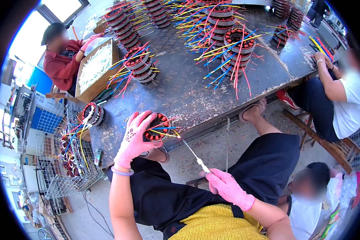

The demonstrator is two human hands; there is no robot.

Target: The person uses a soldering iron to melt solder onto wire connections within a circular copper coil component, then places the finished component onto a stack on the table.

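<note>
Near the table's front edge, my left hand, in a pink glove, grips a motor stator with red insulated teeth. Red, blue and yellow lead wires stick out of it to the right. My right hand, also gloved in pink, is closed around the white handle of a thin metal-shafted tool. The tool's tip points up and left, close to the ends of the leads; whether it touches them I cannot tell. Left of my left hand a stator with white lacing sits at the table's edge.
Stacked stators with coloured leads stand across the dark table. A cardboard box of white pieces is at the left edge, above a wire basket holding wired parts. Co-workers sit at left and right; another person is low at right.
</note>
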